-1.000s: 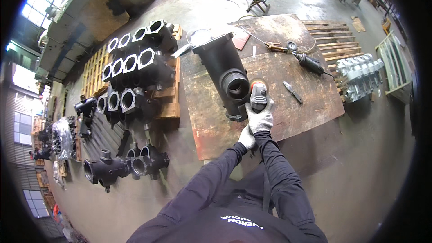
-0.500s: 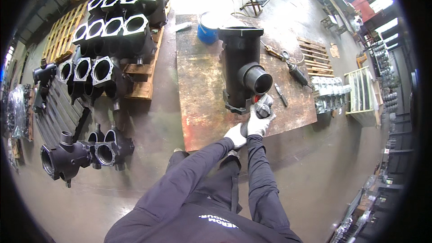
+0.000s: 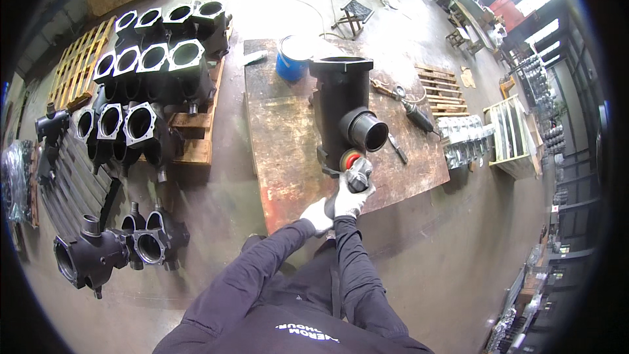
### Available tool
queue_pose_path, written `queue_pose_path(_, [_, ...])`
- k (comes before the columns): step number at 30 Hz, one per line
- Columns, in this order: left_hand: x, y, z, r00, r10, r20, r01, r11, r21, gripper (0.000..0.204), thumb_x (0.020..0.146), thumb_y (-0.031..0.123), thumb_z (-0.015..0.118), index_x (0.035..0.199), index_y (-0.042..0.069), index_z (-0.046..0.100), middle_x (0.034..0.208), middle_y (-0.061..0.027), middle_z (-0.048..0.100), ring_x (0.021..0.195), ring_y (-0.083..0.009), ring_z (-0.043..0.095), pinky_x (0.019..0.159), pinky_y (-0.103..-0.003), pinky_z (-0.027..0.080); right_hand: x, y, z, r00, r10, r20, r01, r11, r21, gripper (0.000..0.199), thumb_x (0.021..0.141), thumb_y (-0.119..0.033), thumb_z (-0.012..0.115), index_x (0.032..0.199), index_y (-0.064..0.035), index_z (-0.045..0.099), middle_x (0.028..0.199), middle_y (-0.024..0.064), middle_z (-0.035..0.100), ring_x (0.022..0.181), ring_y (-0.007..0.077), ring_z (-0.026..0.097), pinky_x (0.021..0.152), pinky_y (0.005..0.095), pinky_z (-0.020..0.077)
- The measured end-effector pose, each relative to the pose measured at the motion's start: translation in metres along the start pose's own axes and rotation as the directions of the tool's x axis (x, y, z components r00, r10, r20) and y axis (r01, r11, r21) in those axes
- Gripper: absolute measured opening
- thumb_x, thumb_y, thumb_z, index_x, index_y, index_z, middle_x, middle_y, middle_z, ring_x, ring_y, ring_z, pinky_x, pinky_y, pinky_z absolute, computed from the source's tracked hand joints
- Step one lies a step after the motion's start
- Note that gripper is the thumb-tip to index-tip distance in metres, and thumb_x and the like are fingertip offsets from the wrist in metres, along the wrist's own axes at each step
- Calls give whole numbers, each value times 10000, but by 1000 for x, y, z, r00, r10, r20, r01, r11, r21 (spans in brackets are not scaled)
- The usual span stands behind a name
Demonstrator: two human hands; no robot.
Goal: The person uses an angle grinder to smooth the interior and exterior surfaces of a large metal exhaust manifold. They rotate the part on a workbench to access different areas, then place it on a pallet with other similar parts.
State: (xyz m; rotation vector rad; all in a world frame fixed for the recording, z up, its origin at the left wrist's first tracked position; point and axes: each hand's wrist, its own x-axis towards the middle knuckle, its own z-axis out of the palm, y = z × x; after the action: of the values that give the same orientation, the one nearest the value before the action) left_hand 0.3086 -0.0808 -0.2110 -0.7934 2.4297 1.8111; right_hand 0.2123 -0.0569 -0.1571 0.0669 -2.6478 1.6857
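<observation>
A black cast metal housing [image 3: 329,108] stands upright on a worn wooden board, with a round side outlet [image 3: 369,132] facing me. With both gloved hands I hold a small angle grinder [image 3: 358,176]. Its red-centred disc [image 3: 350,159] is at the housing's lower side, below and left of the outlet; whether it touches cannot be made out. My right hand [image 3: 354,199] is closed around the tool just behind its head. My left hand [image 3: 318,215] is closed on the rear of its body, which the gloves partly hide.
On the board [image 3: 282,137] are a blue bucket [image 3: 292,65], a dark handheld tool [image 3: 419,117] and a thin flat tool [image 3: 397,149]. Similar black housings [image 3: 157,75] fill a pallet at left; more [image 3: 92,252] stand on the floor. A folding stool [image 3: 354,14] stands beyond.
The grinder has shifted left relative to the side outlet, and more of its disc now shows. Both hands moved with it. My view has shifted slightly too.
</observation>
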Motion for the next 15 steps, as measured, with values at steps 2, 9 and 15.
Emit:
queue_pose_path(2, [-2,3,-3,999,-29,27,30,999,-20,690,788,474,700,1264,-3,552,1228,-285,622,1172,-432,589,967,-443,477,0,-4,-1,999,37,17,-36,999,-40,846,735,-261,885,1371,-50,370,1318,236,538,1207,344,581,999,465,475])
queue_pose_path(9, [-14,10,-9,999,-33,-19,31,996,-83,663,801,484,681,1256,18,558,1203,-274,622,1179,-433,576,984,-443,466,-3,-7,1,999,18,27,-15,995,-102,870,724,-334,882,1392,-93,378,1318,236,555,1183,378,603,989,479,479])
queue_pose_path(15, [-25,-1,-29,986,-154,-71,155,988,3,608,830,458,661,1260,40,561,1200,-276,617,1164,-439,577,973,-451,474,-21,-15,18,998,-13,64,17,998,-66,840,739,-223,894,1366,-19,373,1307,194,521,1221,270,534,1047,400,443])
